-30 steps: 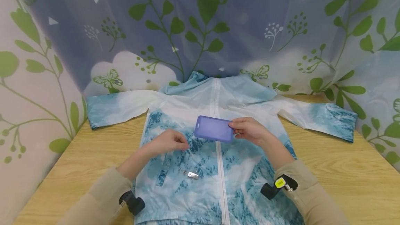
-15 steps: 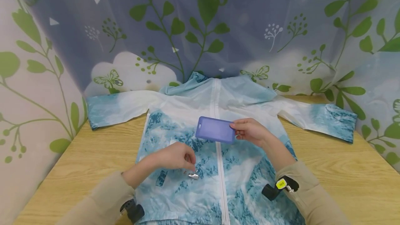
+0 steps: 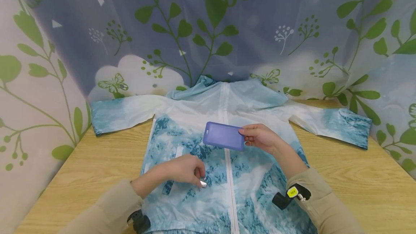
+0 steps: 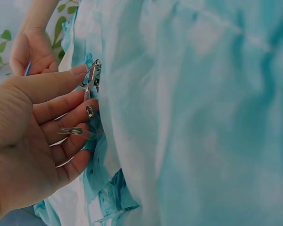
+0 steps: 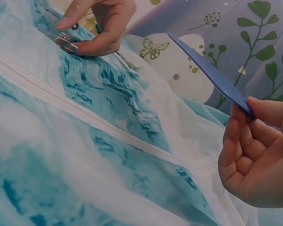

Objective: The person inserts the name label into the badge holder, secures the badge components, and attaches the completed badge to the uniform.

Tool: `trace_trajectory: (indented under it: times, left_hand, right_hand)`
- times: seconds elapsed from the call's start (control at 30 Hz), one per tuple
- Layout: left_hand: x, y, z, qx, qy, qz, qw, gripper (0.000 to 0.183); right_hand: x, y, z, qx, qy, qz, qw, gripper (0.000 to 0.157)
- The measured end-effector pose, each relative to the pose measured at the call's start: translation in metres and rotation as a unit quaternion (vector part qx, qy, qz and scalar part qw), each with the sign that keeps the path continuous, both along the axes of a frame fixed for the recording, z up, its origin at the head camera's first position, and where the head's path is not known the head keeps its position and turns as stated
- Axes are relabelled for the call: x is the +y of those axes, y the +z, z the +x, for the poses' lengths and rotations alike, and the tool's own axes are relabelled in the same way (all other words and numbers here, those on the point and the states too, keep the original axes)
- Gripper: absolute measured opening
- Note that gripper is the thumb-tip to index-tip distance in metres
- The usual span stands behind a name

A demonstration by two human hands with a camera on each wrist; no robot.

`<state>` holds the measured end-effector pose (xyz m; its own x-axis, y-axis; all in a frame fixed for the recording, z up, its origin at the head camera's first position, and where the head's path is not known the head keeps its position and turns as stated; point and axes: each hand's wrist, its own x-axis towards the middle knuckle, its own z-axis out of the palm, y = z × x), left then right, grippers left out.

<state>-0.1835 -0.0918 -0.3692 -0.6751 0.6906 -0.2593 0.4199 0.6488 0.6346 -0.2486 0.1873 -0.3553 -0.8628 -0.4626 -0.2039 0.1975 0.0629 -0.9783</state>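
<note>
My right hand (image 3: 262, 138) pinches a purple-blue card holder (image 3: 223, 135) by its right end, thumb on top. The holder is held above the jacket, its slotted end pointing left. In the right wrist view the holder (image 5: 212, 77) appears nearly edge-on. Lower down, my left hand (image 3: 186, 169) pinches a silver metal badge clip (image 3: 203, 183) between thumb and finger, close over the jacket. The left wrist view shows the clip (image 4: 94, 74) with a clear strap and a metal snap (image 4: 89, 111) hanging by the fingers.
A blue-and-white zip jacket (image 3: 260, 176) lies spread out under both hands, sleeves out to the sides. It rests on a wooden table (image 3: 344, 176). A leaf-patterned curtain (image 3: 253, 28) hangs behind and at both sides.
My left hand has moved down and slightly right onto the badge clip, which lay on the jacket, and now pinches it. The right hand and card holder have barely moved.
</note>
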Motion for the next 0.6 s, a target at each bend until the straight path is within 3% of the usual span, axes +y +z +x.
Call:
trace_trajectory:
  times: [0.6]
  left_hand:
    - [0.0012,-0.004,-0.0008,0.009,0.004,-0.009,0.9999,0.014]
  right_hand:
    - [-0.0004,-0.0023,-0.0023,-0.002,-0.013,0.006,1.0,0.018]
